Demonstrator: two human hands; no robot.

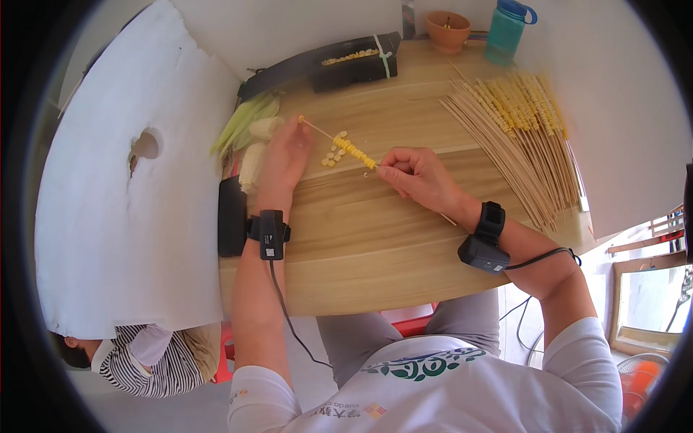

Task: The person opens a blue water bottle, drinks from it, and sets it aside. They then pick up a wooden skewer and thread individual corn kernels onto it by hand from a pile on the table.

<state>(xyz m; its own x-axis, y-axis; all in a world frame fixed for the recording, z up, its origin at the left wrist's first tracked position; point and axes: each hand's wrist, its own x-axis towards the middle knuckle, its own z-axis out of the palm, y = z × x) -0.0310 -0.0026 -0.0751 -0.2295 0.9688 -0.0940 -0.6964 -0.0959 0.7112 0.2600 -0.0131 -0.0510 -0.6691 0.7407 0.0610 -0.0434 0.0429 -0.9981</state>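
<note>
My right hand [419, 177] grips a thin wooden skewer [317, 128] that slants up to the left. Yellow corn kernels [355, 153] are threaded along the skewer just beyond my right fingers. At the skewer's far tip is my left hand [290, 150], its fingertips closed by a single kernel [302, 119]; whether they pinch it is hard to make out. Loose kernels [332, 156] lie on the wooden table [375, 245] under the skewer. Beside my left hand are bare cobs [253, 164] and green husks [245, 123].
Many skewers [505, 155], several with kernels, lie at the right. A black holder [346, 71] with kernels, a clay pot [447, 32] and a blue bottle [507, 32] stand at the back. White boards [94, 180] flank the table. Another person [162, 364] is at lower left.
</note>
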